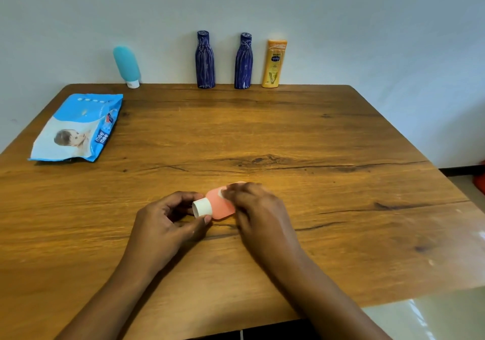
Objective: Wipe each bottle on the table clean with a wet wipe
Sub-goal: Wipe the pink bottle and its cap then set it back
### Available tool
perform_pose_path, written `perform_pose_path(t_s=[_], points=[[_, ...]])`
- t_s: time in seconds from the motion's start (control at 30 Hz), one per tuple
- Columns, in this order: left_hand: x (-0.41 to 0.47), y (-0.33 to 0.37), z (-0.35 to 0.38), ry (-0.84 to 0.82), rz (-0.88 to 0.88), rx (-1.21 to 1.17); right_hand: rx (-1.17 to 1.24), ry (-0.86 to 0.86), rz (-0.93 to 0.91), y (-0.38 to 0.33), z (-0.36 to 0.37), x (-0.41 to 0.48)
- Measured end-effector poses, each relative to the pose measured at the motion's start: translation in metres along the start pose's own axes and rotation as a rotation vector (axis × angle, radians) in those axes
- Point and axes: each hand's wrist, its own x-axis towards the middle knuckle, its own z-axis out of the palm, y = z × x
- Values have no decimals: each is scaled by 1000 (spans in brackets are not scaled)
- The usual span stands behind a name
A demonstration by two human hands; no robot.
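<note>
**Pink bottle lying sideways between both hands**

Both hands are at the near-middle of the table (315, 134), working on the pink bottle (221, 205). It's lying on its side, long axis running roughly left-right and tipped a bit away, with the white cap (202, 207) pointing at the left hand (168, 224). That hand pinches the cap between thumb and fingers. The right hand (258, 208) covers the far end of the body, fingers curled over it, and a bit of white wipe (221, 193) peeks out under the fingertips. It's blurry, so I can't say how firmly it grips.

So my guess is the next stroke runs along that axis, right hand rubbing toward the cap while the left steadies or turns it.

Along the far edge: teal bottle (126, 66) leaning on the wall, two blue bottles (205, 60) (243, 61), yellow bottle (273, 64). Wipes pack (78, 127) sits far left.
</note>
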Motion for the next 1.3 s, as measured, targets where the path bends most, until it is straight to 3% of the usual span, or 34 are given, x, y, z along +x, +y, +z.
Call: perform_pose_path(t_s=[0.1,0.27,0.37,0.43,0.53,0.67,0.77,0.83,1.07,1.13,1.23,1.3], points=[[-1,0,0,19,46,53,-76,-22,-24,1,8,4],[-4,0,-5,-12,372,437,-153,-65,19,6,2,19],[-6,0,-6,-16,427,474,-97,-66,71,15,0,22],[-6,4,-6,31,307,342,102,-16,183,20,-2,19],[-2,7,-7,111,-21,82,440,147,297,22,-15,8],[3,14,-3,105,-216,-112,375,206,29,11,-20,-1],[5,17,-4,54,-242,-202,122,52,-226,-1,-1,1],[6,17,-6,34,-255,-225,34,-24,-298,1,3,5],[8,16,-5,52,-324,-215,35,66,-27,40,-16,29],[8,16,-5,44,-316,-204,61,63,-69,26,-11,23],[8,18,-6,20,-285,-236,-26,-43,-275,-5,1,10],[8,19,-6,21,-281,-212,-91,-59,-269,-5,1,11]])
